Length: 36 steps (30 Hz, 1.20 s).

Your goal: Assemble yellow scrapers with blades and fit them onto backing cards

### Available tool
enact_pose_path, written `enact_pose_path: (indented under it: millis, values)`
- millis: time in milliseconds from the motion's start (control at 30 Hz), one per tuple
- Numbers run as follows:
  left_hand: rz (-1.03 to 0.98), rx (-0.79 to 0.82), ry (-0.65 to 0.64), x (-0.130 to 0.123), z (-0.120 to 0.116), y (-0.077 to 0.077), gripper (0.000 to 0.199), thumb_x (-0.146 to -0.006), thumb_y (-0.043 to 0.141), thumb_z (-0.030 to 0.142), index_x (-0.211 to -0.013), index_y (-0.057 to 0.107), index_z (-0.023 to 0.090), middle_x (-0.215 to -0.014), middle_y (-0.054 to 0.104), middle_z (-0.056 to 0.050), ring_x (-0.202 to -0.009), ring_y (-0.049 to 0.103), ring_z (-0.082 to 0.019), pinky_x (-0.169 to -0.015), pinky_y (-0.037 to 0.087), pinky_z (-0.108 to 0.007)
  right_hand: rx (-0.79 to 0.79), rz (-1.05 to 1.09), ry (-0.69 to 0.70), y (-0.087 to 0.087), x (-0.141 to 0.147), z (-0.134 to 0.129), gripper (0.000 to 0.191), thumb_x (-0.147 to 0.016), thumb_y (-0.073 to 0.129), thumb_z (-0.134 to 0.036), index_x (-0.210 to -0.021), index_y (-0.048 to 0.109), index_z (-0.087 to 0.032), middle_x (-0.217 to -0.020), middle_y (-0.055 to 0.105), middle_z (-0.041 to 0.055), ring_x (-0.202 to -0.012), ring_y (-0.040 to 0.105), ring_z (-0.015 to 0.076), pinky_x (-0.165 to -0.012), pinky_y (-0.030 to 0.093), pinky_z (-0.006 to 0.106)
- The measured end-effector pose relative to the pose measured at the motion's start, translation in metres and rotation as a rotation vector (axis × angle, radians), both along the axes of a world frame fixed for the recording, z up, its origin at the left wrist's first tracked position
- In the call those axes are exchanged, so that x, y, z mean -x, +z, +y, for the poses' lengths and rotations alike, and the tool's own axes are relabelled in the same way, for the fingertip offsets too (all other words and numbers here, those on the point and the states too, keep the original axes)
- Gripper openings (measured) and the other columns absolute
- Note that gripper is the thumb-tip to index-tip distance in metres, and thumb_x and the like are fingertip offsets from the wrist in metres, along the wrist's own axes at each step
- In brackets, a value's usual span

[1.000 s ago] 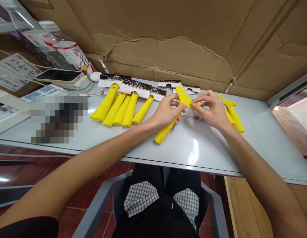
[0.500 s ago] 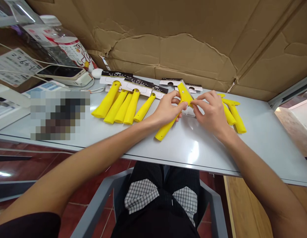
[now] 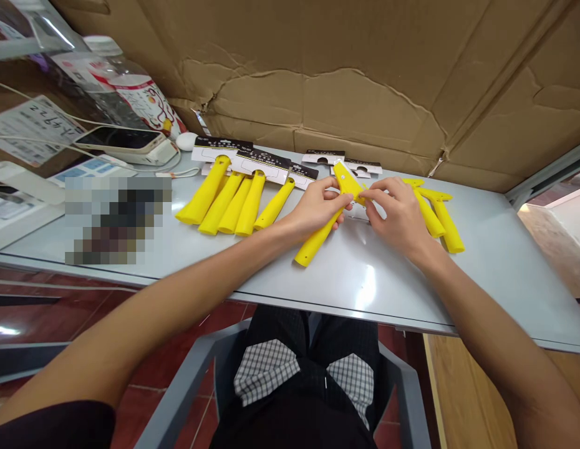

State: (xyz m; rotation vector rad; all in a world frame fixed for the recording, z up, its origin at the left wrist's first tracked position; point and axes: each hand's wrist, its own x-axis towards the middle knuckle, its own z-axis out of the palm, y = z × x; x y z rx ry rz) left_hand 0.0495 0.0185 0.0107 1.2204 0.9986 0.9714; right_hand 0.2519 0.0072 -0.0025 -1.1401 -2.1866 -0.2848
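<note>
A yellow scraper (image 3: pixel 313 244) with a wide, angled head is held slightly above the table, its handle pointing down towards me. My left hand (image 3: pixel 318 207) is closed round it just below the head. The thumb and fingertips of my right hand (image 3: pixel 396 213) pinch the right corner of the head; a small part in that pinch is too hidden to make out. To the left lie several yellow scrapers (image 3: pixel 251 202) with black-and-white header cards (image 3: pixel 263 163) over their upper ends. More yellow scrapers (image 3: pixel 448 226), without cards, rest beyond my right hand.
Loose header cards (image 3: pixel 323 156) lie at the back of the grey table (image 3: pixel 290 287), against a cardboard wall (image 3: pixel 365 37). A phone (image 3: pixel 121 138), a white cable, a drink bottle (image 3: pixel 143 100) and a blurred-out object (image 3: pixel 119 218) occupy the left side.
Both hands keep their hold on the scraper, whose head has turned slightly. The whole view has shifted a little.
</note>
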Motion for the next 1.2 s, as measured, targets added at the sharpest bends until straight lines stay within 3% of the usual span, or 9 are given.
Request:
enact_pose_path:
  millis: [267, 433, 567, 833, 933, 1067, 1200]
  values:
    - [0.016, 0.001, 0.005, 0.001, 0.001, 0.001, 0.012, -0.095, 0.075, 0.020, -0.104, 0.066, 0.020, -0.084, 0.074, -0.005, -0.052, 0.059, -0.012, -0.050, 0.046, -0.029, 0.017, 0.027, -0.015, 0.000, 0.001, -0.001, 0.031, -0.102, 0.053, -0.014, -0.120, 0.073, -0.028, -0.117, 0.073, 0.0112, -0.111, 0.067, 0.0315, -0.091, 0.051, 0.049]
    - [-0.003, 0.025, -0.007, 0.002, 0.005, -0.001, 0.010, -0.095, 0.073, 0.020, -0.101, 0.065, 0.020, -0.086, 0.074, -0.006, -0.054, 0.059, -0.013, -0.050, 0.047, -0.029, 0.011, 0.024, 0.051, -0.002, -0.005, 0.002, 0.029, -0.101, 0.054, -0.014, -0.112, 0.077, -0.028, -0.123, 0.072, 0.0113, -0.112, 0.066, 0.0309, -0.091, 0.053, 0.049]
    - [-0.041, 0.024, -0.023, 0.004, 0.010, -0.007, 0.010, -0.094, 0.072, 0.022, -0.100, 0.064, 0.021, -0.087, 0.075, -0.007, -0.055, 0.061, -0.014, -0.051, 0.047, -0.030, 0.036, 0.038, 0.045, -0.003, -0.007, 0.003, 0.029, -0.102, 0.056, -0.017, -0.117, 0.078, -0.029, -0.127, 0.070, 0.0120, -0.111, 0.067, 0.0311, -0.093, 0.055, 0.050]
    - [-0.055, -0.004, -0.079, 0.004, 0.006, -0.005, 0.026, -0.083, 0.079, 0.011, -0.102, 0.063, 0.019, -0.074, 0.067, 0.000, -0.052, 0.057, -0.011, -0.054, 0.045, -0.029, 0.064, 0.068, 0.092, -0.001, -0.008, 0.002, 0.021, -0.100, 0.064, -0.025, -0.117, 0.078, -0.024, -0.128, 0.073, 0.0149, -0.119, 0.070, 0.0326, -0.099, 0.058, 0.049]
    - [-0.040, -0.079, -0.113, 0.006, 0.007, -0.005, 0.033, -0.076, 0.082, 0.007, -0.104, 0.066, 0.016, -0.084, 0.071, -0.002, -0.058, 0.059, -0.010, -0.057, 0.049, -0.028, 0.085, 0.129, 0.091, -0.001, -0.008, 0.004, 0.018, -0.100, 0.066, -0.024, -0.113, 0.077, -0.025, -0.123, 0.078, 0.0118, -0.114, 0.074, 0.0305, -0.099, 0.059, 0.047]
    - [0.145, -0.209, -0.113, 0.009, 0.010, -0.009, 0.029, -0.084, 0.079, 0.016, -0.110, 0.067, 0.017, -0.092, 0.074, -0.005, -0.064, 0.066, -0.013, -0.061, 0.054, -0.030, -0.004, 0.173, 0.124, -0.004, -0.009, 0.008, 0.013, -0.098, 0.068, -0.024, -0.105, 0.078, -0.026, -0.111, 0.082, 0.0085, -0.100, 0.078, 0.0285, -0.092, 0.061, 0.045]
    - [0.366, -0.311, 0.011, 0.013, 0.009, -0.011, 0.053, -0.088, 0.080, 0.032, -0.133, 0.054, 0.022, -0.093, 0.073, -0.001, -0.055, 0.066, -0.012, -0.058, 0.053, -0.029, -0.044, 0.189, 0.124, -0.007, -0.009, 0.012, 0.007, -0.094, 0.071, -0.022, -0.098, 0.076, -0.025, -0.101, 0.083, 0.0066, -0.094, 0.079, 0.0276, -0.088, 0.061, 0.043]
